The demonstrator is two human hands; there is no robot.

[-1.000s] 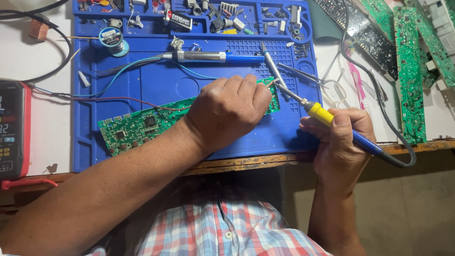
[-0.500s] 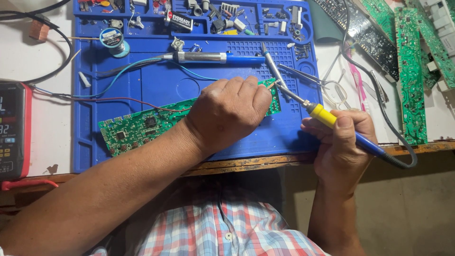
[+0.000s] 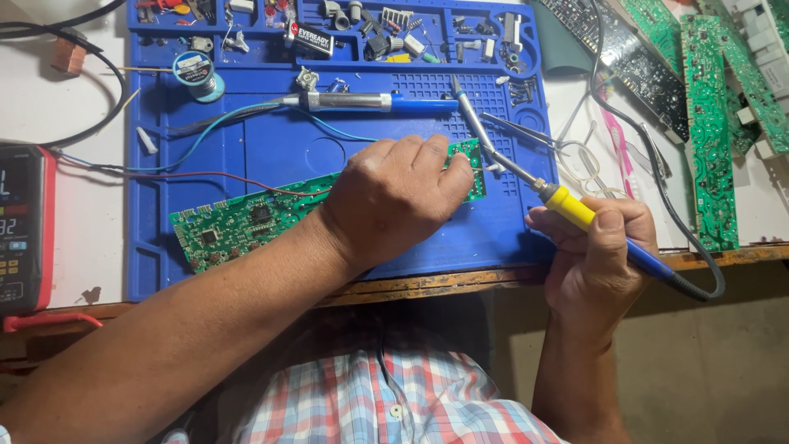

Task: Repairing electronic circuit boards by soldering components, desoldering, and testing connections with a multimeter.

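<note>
Head view, one entry per item.

Left hand [image 3: 394, 201]: lying palm down over the right part of the long green circuit board [image 3: 238, 224], fingers curled together and pressing on the board's right end; whether the fingertips are pinching anything beneath them cannot be told.

Right hand [image 3: 596, 251]: sitting at the near right edge of the mat, fingers and thumb clamped around the yellow and blue handle of the soldering iron [image 3: 575, 212]. The iron's metal tip is pointing far and left, reaching to just beside the board's right end, near the left hand's fingertips.

Circuit board: lying slantwise on the blue work mat [image 3: 271, 152], left end nearer, right end farther, thin red and blue wires running off it to the left.

Blue and silver desoldering pump [image 3: 362, 102]: lying across the mat, far of the left hand.

Tweezers [image 3: 470, 119]: resting far of the iron's tip.

Solder spool [image 3: 196, 72]: standing at the mat's far left.

Tray compartments along the mat's far edge: holding small loose parts.

Meter with red casing [image 3: 23, 230]: sitting at the left, off the mat.

Further green boards [image 3: 707, 131]: lying at the far right on the table.

Black cable: trailing from the iron's handle around the right side.
</note>
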